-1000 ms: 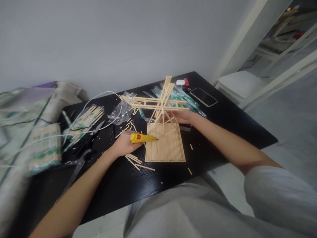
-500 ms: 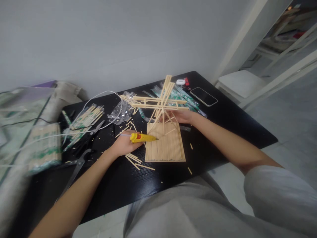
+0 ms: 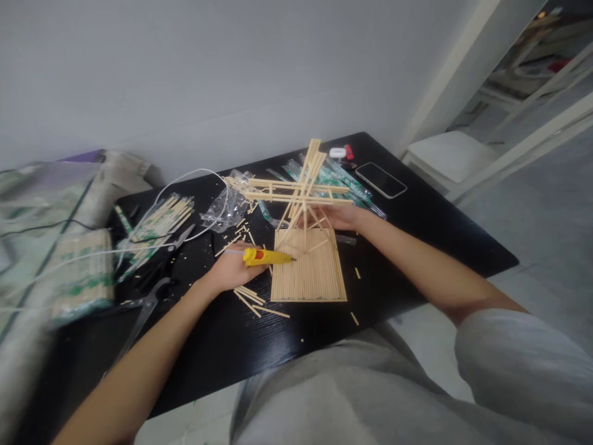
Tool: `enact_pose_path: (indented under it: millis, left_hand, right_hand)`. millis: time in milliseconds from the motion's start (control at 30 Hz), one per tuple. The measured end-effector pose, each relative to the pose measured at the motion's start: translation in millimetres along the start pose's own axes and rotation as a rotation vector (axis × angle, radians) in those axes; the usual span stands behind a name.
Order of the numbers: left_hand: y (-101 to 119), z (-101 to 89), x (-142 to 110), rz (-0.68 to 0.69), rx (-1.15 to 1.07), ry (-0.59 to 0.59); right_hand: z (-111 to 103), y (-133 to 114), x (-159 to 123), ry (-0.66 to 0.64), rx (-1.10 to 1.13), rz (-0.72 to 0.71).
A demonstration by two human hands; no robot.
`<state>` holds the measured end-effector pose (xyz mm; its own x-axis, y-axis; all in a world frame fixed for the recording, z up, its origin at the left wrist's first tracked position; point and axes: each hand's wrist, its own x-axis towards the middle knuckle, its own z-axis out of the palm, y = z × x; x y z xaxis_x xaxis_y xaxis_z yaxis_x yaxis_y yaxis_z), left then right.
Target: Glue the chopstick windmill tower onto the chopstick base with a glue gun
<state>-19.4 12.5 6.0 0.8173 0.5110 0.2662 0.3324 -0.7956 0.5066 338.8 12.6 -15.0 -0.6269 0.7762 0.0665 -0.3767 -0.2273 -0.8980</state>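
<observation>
My left hand [image 3: 233, 268] is closed round a yellow hot glue gun [image 3: 263, 257]. The gun's metal tip points right and lies over the flat base [image 3: 306, 278] of a wooden-stick model. Crossed blades like a windmill's [image 3: 299, 191] and slanting struts rise from the back of that base. My right hand [image 3: 340, 217] reaches in behind the struts and holds the model there; its fingertips are partly hidden by the sticks. Short cut sticks [image 3: 250, 296] lie below my left hand.
On the black table [image 3: 370, 278], wrapped chopsticks [image 3: 162, 228], scissors [image 3: 173, 247], pliers [image 3: 151, 303] and a white cable [image 3: 204, 170] lie to the left. Behind the model are clear plastic [image 3: 225, 210] and green wrappers [image 3: 354, 185]. A phone [image 3: 381, 180] rests at the back right.
</observation>
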Motion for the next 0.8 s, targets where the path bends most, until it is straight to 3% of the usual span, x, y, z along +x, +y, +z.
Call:
enact_pose_path:
  millis: [800]
  left_hand:
    - [-2.4, 1.4, -0.9, 0.004, -0.007, 0.008]
  right_hand:
    - [-1.0, -0.5, -0.2, 0.028, -0.023, 0.024]
